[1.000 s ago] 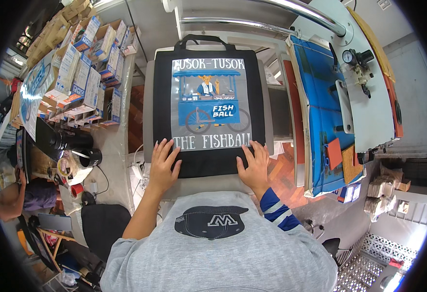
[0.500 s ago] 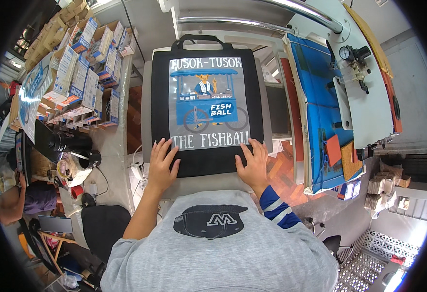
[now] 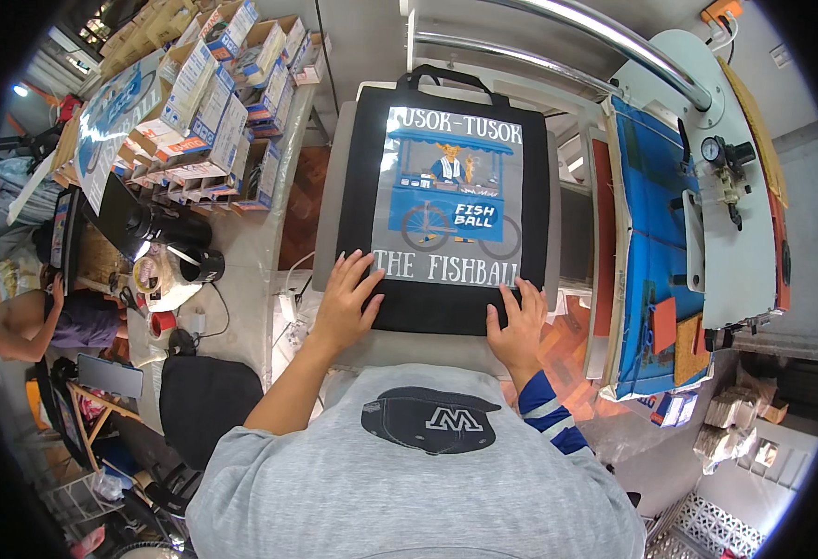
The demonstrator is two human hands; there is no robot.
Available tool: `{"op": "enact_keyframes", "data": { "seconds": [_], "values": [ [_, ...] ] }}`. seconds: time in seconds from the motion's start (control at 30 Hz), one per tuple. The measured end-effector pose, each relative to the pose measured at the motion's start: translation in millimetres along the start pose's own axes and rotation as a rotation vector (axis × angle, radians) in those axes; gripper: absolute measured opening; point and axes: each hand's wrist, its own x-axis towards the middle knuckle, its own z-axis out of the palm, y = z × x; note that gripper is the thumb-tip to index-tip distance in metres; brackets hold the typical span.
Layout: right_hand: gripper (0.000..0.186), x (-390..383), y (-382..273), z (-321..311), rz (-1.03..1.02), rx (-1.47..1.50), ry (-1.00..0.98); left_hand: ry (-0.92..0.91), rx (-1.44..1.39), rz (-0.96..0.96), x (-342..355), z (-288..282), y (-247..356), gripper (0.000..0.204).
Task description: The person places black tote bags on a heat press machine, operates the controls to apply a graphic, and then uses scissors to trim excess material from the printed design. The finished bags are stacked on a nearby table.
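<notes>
A black tote bag (image 3: 451, 307) lies flat on a grey padded platen (image 3: 329, 242), its handles at the far end. A glossy printed sheet (image 3: 404, 163) with a blue food cart picture and white lettering covers its middle. My left hand (image 3: 346, 298) rests open, fingers spread, on the bag's lower left by the sheet's bottom corner. My right hand (image 3: 521, 326) also lies open, fingertips on the bag at the sheet's lower right corner.
A metal press (image 3: 735, 261) with gauge and blue padded board (image 3: 642, 242) stands right. Left are stacked cartons (image 3: 204, 130), a black flask (image 3: 162, 225), tape rolls and a black chair (image 3: 211, 405). A co-worker (image 3: 46, 326) works at the far left.
My view has turned slightly, so bag, hands and surroundings sit farther right and at a slant in the picture. My hands stay at about the same places on the bag.
</notes>
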Motion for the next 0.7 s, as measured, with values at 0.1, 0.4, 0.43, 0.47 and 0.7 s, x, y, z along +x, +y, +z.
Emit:
{"op": "enact_keyframes", "data": {
  "seconds": [0.1, 0.4, 0.43, 0.47, 0.7],
  "values": [
    [0.043, 1.0, -0.4, -0.9, -0.006, -0.002, 0.001, 0.005, -0.001, 0.002, -0.9, 0.9, -1.6, 0.040],
    [0.043, -0.9, 2.2, 2.2, 0.000, 0.002, 0.029, -0.007, 0.011, 0.003, 0.9, 1.1, -0.9, 0.040],
    [0.043, -0.7, 2.2, 2.4, -0.002, 0.003, 0.032, -0.008, 0.011, 0.003, 0.9, 1.1, -0.2, 0.041],
    [0.043, -0.4, 2.6, 1.8, 0.003, 0.008, 0.032, -0.013, 0.013, 0.002, 1.5, 1.1, 0.6, 0.041],
    [0.043, -0.9, 1.2, 1.1, 0.009, 0.008, 0.029, -0.008, 0.012, 0.001, 0.9, 2.8, 0.5, 0.041]
  ]
}}
